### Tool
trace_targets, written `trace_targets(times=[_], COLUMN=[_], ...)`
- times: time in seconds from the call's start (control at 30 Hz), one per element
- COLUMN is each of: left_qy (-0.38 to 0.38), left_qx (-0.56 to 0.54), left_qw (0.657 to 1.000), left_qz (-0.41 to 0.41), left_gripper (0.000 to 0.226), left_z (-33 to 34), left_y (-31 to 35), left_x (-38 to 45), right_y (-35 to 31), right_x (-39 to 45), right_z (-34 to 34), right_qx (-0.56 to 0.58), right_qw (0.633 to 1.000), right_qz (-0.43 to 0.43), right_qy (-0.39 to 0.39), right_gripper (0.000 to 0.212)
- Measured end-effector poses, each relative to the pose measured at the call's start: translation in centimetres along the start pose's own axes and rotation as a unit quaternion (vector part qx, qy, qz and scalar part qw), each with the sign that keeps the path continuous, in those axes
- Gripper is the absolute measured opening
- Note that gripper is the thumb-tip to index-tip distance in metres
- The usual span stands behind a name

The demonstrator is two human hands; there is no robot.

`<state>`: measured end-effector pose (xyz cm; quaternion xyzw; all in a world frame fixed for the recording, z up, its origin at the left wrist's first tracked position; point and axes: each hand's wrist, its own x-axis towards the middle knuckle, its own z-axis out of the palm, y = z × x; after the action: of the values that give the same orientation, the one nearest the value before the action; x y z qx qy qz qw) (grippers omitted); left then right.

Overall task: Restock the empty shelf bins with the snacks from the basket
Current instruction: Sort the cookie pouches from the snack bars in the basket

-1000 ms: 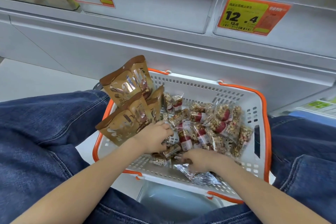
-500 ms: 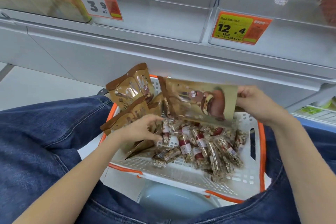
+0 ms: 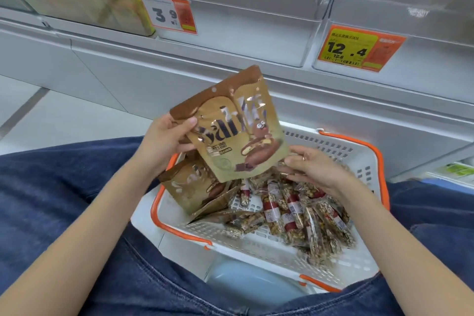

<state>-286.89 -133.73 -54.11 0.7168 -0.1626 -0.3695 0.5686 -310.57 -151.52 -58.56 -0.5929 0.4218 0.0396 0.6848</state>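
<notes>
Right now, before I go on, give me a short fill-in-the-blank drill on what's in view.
1. The left hand grips the brown pouch by its ____ edge.
2. The basket has ____ handles.
3. The price tag on the right bin reads ____.
4. The granola bars lie in the ____.

Missing: top; orange; 12.4; basket

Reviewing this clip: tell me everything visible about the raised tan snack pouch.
The tan snack pouch is a glossy foil-look bag with a brown top band, a small hang hole, large lettering and a cartoon chocolate-coated snack. It looks sealed and is held nearly upright, tilted slightly, above the basket. The left hand grips its upper left edge; the right hand touches its lower right corner.
</notes>
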Motion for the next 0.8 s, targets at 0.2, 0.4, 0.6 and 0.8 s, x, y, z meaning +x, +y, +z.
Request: trace_targets(times=[0.2, 0.4, 0.6, 0.8], left_qy=[0.012, 0.006, 0.023, 0.081], left_qx=[0.175, 0.522, 0.59, 0.651], left_qw=[0.984, 0.849, 0.805, 0.72], left_qz=[0.029, 0.076, 0.063, 0.226], left_gripper=[0.01, 0.007, 0.01, 0.05], left_z=[-3.6, -4.5, -4.3, -1.4], left_y=[-2.1, -6.3, -6.4, -5.7], left_x=[-1.1, -0.1, 0.1, -0.7], right_y=[0.8, 1.1, 1.2, 2.1], right_x=[0.5, 0.9, 1.1, 1.7], right_z=[-1.1, -0.9, -0.8, -1.1], right_qx=[0.019, -0.002, -0.007, -0.062], right_qw=[0.999, 0.999, 0.999, 0.996], right_qz=[-0.005, 0.008, 0.009, 0.019], right_qy=[0.045, 0.047, 0.048, 0.066], right_gripper=[0.028, 0.025, 0.024, 0.027])
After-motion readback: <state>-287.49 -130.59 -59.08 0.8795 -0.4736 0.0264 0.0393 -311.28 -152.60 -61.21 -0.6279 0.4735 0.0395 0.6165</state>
